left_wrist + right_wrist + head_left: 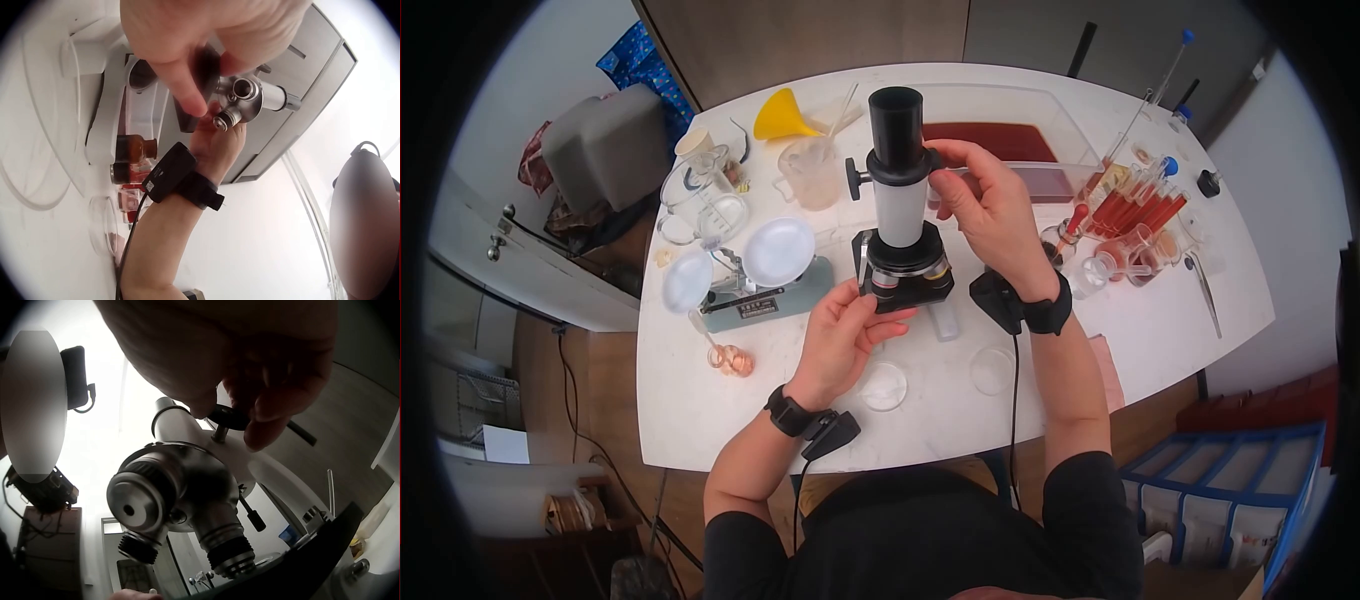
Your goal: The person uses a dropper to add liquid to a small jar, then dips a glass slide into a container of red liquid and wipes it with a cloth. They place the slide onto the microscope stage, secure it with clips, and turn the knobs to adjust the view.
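Note:
A microscope with a black eyepiece tube and white body (899, 212) stands upright at the middle of the table. My right hand (992, 212) pinches the focus knob on its right side; the right wrist view shows the black knob (227, 417) between thumb and fingers. Lower down, my left hand (840, 337) grips the near left edge of the black stage (920, 291), its thumb on top. From the left wrist, that hand (212, 37) has thumb and fingers around the dark stage, beside the metal objectives (245, 90). In the right wrist view, the objectives (142, 495) hang below the turret.
Left of the microscope stand a balance (768, 308) with two white pans, a plastic beaker (808, 175) and a yellow funnel (782, 116). Red-filled test tubes (1135, 205) and tweezers (1205, 290) are at the right. Petri dishes (884, 387) lie near the front edge.

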Available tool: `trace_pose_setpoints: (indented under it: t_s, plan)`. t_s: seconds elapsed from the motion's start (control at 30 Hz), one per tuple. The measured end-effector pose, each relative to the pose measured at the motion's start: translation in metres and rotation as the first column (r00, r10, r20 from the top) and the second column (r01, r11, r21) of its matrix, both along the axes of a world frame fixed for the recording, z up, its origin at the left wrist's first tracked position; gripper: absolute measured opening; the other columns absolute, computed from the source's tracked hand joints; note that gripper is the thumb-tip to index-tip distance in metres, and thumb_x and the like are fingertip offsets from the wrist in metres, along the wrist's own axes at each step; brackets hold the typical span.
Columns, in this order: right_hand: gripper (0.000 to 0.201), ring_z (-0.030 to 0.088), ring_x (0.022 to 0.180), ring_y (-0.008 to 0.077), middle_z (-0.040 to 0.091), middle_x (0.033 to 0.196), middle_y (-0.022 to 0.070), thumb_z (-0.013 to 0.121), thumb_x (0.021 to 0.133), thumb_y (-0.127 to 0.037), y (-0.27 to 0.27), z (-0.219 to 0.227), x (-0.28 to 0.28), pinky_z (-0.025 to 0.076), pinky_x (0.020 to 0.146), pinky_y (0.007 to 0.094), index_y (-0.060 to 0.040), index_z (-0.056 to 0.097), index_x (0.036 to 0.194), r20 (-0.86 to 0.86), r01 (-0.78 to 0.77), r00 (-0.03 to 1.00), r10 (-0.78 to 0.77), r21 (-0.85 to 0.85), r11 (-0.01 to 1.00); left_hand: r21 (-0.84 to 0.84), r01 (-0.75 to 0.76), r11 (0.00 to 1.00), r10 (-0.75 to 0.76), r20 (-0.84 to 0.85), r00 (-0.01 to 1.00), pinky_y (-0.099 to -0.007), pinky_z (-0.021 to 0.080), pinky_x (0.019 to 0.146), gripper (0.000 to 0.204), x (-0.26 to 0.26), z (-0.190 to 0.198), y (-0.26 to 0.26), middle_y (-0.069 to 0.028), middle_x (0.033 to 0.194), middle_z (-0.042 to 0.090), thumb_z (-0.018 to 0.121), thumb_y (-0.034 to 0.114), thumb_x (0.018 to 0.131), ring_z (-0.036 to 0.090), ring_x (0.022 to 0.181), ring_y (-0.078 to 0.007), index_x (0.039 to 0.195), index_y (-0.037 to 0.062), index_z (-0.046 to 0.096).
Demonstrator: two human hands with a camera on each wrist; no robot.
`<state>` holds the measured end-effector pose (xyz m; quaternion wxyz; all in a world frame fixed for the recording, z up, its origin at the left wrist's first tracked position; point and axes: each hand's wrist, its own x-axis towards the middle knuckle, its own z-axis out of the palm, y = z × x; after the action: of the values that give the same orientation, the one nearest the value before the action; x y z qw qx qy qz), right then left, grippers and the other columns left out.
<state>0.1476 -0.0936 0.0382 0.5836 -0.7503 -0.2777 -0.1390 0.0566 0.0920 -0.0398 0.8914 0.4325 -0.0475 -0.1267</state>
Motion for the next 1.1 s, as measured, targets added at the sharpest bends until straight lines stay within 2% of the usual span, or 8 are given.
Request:
trace_pose_setpoints:
  t_s: [0.1,0.2,0.63,0.93,1.1]
  plan:
    - [0.028,0.055,0.065,0.0065,0.063,0.088,0.0017,0.056,0.092,-0.016,0.0,-0.0003,0.0004,0.045,0.058,0.0202,-0.0015,0.056,0.116,0.025,0.008,1.0,-0.008,0.002,1.0,0.003,0.001,1.0,-0.001,0.003,1.0,-0.0305,0.056,0.079,0.025,-0.0004,-0.0005,0.0004,-0.0166,0.112,0.06,0.042,0.008,0.095,0.063,0.1,-0.0282,0.116,-0.0032,0.048]
    - [0.028,0.058,0.06,0.0105,0.062,0.092,0.0088,0.063,0.087,-0.015,0.0009,-0.0013,0.0011,0.046,0.055,0.0235,-0.0021,0.058,0.112,0.012,0.011,1.0,-0.011,0.042,0.999,0.001,0.004,1.0,-0.004,0.006,1.0,-0.0298,0.056,0.078,0.025,-0.0001,-0.0013,0.0011,-0.0164,0.112,0.06,0.042,0.008,0.095,0.063,0.1,-0.028,0.116,-0.0035,0.049]
    - [0.029,0.058,0.06,0.0102,0.062,0.092,0.0085,0.063,0.088,-0.017,0.0013,0.0001,-0.0005,0.047,0.055,0.0234,-0.0016,0.058,0.112,-0.013,0.012,1.0,-0.012,0.037,0.999,-0.014,0.008,1.0,-0.007,0.025,1.0,-0.0311,0.056,0.079,0.028,0.0001,-0.0032,0.0016,-0.0175,0.113,0.06,0.042,0.01,0.095,0.063,0.1,-0.0281,0.118,-0.0039,0.047]
    - [0.029,0.059,0.06,0.01,0.061,0.092,0.008,0.063,0.088,-0.017,0.0008,-0.0003,0.0005,0.047,0.055,0.0228,-0.0019,0.057,0.112,-0.008,-0.005,1.0,0.005,0.041,0.999,-0.156,0.035,0.987,-0.037,-0.009,0.999,-0.0357,0.055,0.081,0.037,0.0029,-0.0056,0.0023,-0.0209,0.114,0.059,0.032,0.023,0.099,0.062,0.101,-0.0328,0.12,-0.005,0.045]
    - [0.028,0.058,0.06,0.0099,0.061,0.094,0.0083,0.063,0.087,-0.014,0.0011,0.0023,-0.0023,0.047,0.054,0.0227,-0.0019,0.057,0.112,-0.007,0.002,1.0,-0.002,0.034,0.999,-0.127,0.024,0.992,-0.023,0.008,1.0,-0.0361,0.056,0.081,0.037,0.002,-0.007,0.0016,-0.021,0.115,0.057,0.03,0.022,0.1,0.062,0.101,-0.0332,0.12,-0.005,0.044]
